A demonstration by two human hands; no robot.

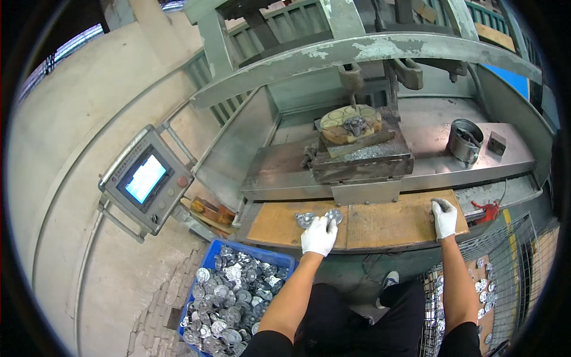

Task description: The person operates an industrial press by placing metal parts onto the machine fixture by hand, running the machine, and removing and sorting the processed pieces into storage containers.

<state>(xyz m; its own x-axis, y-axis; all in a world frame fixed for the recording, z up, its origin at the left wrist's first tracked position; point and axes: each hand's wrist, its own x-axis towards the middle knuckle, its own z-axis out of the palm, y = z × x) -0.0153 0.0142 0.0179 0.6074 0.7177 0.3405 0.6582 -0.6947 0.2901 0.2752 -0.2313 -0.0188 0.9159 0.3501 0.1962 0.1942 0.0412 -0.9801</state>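
Observation:
My left hand [319,237], in a white glove, pinches a small round silvery metal casting [335,215] over a cardboard-covered ledge [375,225]. A second silvery casting [305,220] lies on the cardboard just left of those fingers. My right hand [445,219], gloved too, rests near the ledge's right end with its fingers curled; whatever is in them, if anything, is hidden. Behind the ledge, a metal block [363,169] carries a round yellowish fixture [342,134] with a grey metal piece [355,125] on it, below the machine's spindle [352,89].
A blue crate [285,260] heaped with castings stands at lower left. On the right is a wire basket [511,285] with more castings over cardboard. A control panel [146,178] hangs left. A metal mug [465,141] and small block [496,143] sit on the machine bed.

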